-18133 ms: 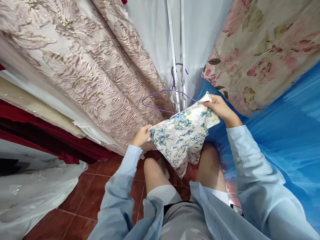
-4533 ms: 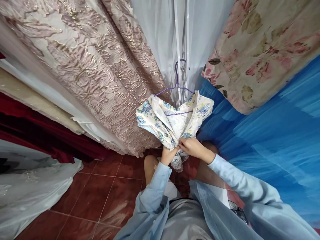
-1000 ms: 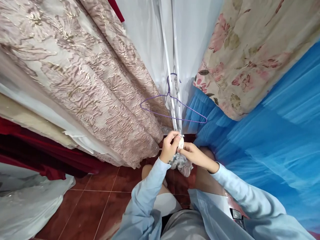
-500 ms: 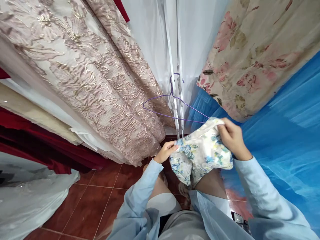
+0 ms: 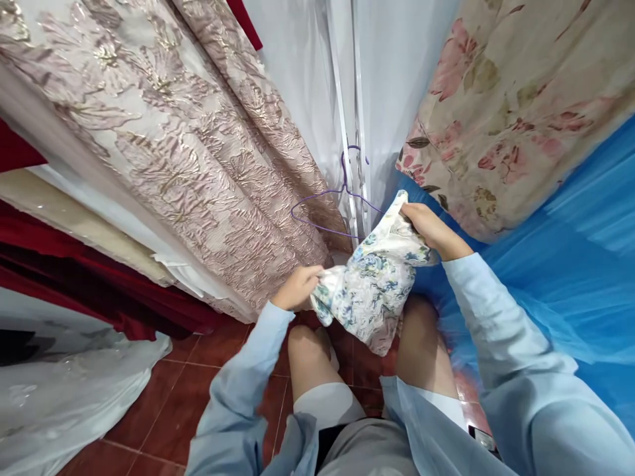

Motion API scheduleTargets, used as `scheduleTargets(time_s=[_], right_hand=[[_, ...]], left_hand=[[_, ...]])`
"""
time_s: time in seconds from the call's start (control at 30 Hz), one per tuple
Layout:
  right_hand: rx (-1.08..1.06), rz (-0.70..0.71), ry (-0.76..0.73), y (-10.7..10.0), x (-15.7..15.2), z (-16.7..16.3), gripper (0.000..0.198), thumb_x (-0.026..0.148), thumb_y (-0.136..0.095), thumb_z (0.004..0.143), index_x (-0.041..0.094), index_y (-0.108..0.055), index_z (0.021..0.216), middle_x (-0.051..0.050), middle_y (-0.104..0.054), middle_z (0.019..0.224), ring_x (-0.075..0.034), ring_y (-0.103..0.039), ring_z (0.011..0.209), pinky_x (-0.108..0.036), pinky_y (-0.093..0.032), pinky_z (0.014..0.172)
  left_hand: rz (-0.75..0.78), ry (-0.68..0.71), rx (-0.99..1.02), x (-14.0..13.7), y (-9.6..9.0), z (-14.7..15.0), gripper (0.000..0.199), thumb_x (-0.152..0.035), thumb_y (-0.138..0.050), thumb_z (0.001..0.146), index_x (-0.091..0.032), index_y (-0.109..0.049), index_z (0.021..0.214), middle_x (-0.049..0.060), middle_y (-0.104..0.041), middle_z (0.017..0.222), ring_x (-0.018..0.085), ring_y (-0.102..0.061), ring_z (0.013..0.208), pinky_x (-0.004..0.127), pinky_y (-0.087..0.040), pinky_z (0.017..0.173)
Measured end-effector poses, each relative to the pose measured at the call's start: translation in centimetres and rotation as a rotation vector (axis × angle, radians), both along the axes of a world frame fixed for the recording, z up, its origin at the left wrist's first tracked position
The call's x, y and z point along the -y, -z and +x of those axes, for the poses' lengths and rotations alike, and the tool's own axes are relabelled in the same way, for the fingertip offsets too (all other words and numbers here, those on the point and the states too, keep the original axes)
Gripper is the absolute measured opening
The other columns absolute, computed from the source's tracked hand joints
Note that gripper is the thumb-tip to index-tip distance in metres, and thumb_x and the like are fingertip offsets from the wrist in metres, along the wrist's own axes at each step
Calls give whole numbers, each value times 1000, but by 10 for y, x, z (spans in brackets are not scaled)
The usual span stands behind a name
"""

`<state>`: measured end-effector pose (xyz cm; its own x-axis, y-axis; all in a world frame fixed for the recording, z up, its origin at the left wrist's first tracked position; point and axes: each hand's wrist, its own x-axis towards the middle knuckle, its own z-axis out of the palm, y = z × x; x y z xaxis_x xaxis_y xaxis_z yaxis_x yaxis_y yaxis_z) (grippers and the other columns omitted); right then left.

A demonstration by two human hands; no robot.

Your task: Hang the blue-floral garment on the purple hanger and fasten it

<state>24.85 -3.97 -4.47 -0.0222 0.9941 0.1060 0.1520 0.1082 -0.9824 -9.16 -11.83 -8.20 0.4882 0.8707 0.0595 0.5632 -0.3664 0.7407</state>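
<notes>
Between my hands hangs a white garment (image 5: 380, 284) with a blue and green floral print, its kind not clear from the folds. My left hand (image 5: 297, 287) pinches its left end, fingers closed on the cloth. At the upper right corner, my right hand (image 5: 431, 226) grips the garment's edge with the thumb on top. Just behind the cloth, a purple wire hanger (image 5: 322, 196) hangs from a white ribbon or strap (image 5: 361, 112); the garment covers the hanger's right part.
A pink and gold brocade fabric (image 5: 198, 152) hangs at left, beside red cloth (image 5: 74, 277). On the right hang a floral beige fabric (image 5: 516, 125) and blue tulle (image 5: 570, 284). Below is a red tiled floor (image 5: 173, 403). White cloth (image 5: 292, 59) hangs behind.
My hands have moved apart, the left one leftward and the right one up and slightly left. The garment is now stretched wider and tilted, covering more of the hanger's right side.
</notes>
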Motion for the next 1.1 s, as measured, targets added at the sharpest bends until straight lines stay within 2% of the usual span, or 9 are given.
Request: scheduleTargets(time_s=[0.13,0.23,0.4,0.53,0.63,0.77,0.87,0.97,1.1], right_hand=[[-9,26,-39,-3,8,5,47,61,-72,79,17,-61,67,1,-57,59,-11,-45,53,-23,-34,50],[40,29,-68,-3,7,5,57,70,-73,75,17,-59,62,2,-51,53,-9,-41,50,-23,-29,48],[24,-58,-79,2,6,3,64,79,-75,64,18,-58,60,2,-54,51,-9,-41,48,-23,-28,45],[-35,-143,-102,10,14,-2,62,77,-76,65,17,-64,63,-1,-63,55,-12,-49,49,-24,-33,46],[-86,-179,-117,16,20,-6,61,76,-76,66,16,-67,64,-3,-67,58,-12,-51,49,-24,-36,46],[-125,-164,-118,18,21,-4,59,74,-77,68,15,-71,69,-4,-71,61,-13,-55,50,-24,-39,46],[-149,-175,-127,18,17,-3,56,71,-80,67,15,-72,68,-4,-72,62,-13,-56,49,-23,-40,46],[-187,-192,-125,19,14,-3,55,69,-83,65,15,-72,68,-3,-71,61,-11,-55,47,-22,-39,44],[-212,-214,-110,20,15,-1,52,65,-84,66,14,-72,68,-4,-72,61,-12,-56,47,-22,-40,43]], left_hand=[[98,-199,-312,-63,7,-45,15,-18,-45,75,-19,-52,62,1,-58,64,18,-53,68,28,-41,71],[135,-299,-349,-107,1,-59,13,-13,-47,70,-19,-57,63,5,-64,68,22,-58,77,31,-45,78],[306,-495,-346,-158,-40,-61,19,-12,-50,76,-17,-68,82,11,-71,86,27,-60,94,34,-45,87],[485,-682,-389,-189,-70,-46,26,-9,-47,82,-16,-71,91,14,-71,102,28,-61,98,37,-44,89],[479,-743,-407,-202,-72,-36,28,-12,-46,86,-15,-72,97,17,-69,108,31,-61,99,40,-45,88],[243,-699,-530,-204,-52,-36,23,-12,-58,82,-13,-72,99,23,-69,109,37,-63,102,47,-44,91],[185,-660,-540,-202,-38,-42,23,-9,-61,78,-14,-73,96,22,-71,106,35,-65,101,44,-44,92],[266,-676,-484,-206,-41,-46,26,-10,-53,82,-16,-72,98,17,-72,102,30,-64,98,39,-45,89],[484,-654,-295,-217,-62,-38,28,-8,-44,81,-15,-70,90,12,-71,98,25,-60,97,34,-44,92]])
